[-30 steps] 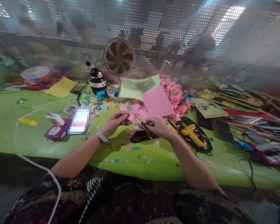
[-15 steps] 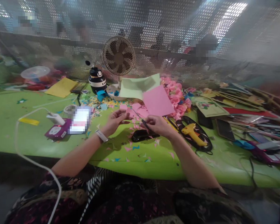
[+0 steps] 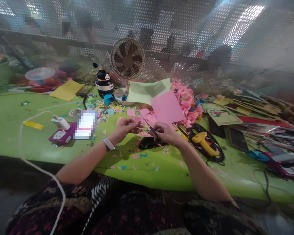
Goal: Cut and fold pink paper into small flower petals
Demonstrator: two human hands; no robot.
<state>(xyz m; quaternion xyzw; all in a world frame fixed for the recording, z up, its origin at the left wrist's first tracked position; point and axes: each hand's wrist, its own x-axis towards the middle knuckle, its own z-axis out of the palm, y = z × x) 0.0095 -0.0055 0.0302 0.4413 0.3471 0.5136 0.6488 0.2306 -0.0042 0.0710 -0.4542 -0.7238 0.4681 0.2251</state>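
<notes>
My right hand (image 3: 163, 132) is closed around the dark handles of scissors (image 3: 147, 122), whose thin blades point up and left. Facing it, my left hand (image 3: 127, 128) has thumb and fingers pinched together beside the blades; what sits between the fingertips is too small to make out. A small pink paper square (image 3: 131, 112) lies just beyond the left hand. Behind the scissors are more pink paper pieces and a large pink sheet (image 3: 168, 107), which overlaps a pale green sheet (image 3: 149, 89). Under my right hand lies a black object (image 3: 148, 143) among paper scraps.
A fan (image 3: 128, 60) and a black bottle (image 3: 105, 84) stand at the back. Pink paper flowers (image 3: 186, 102) are heaped behind the sheets. On the right, a yellow glue gun (image 3: 204, 143) rests on a black holder; left, a lit phone (image 3: 85, 125) leans by a purple power strip (image 3: 61, 135).
My left hand's fingertips have moved slightly down and right, nearer the scissors, and the small pink square now shows apart from them. The whole view has shifted a little.
</notes>
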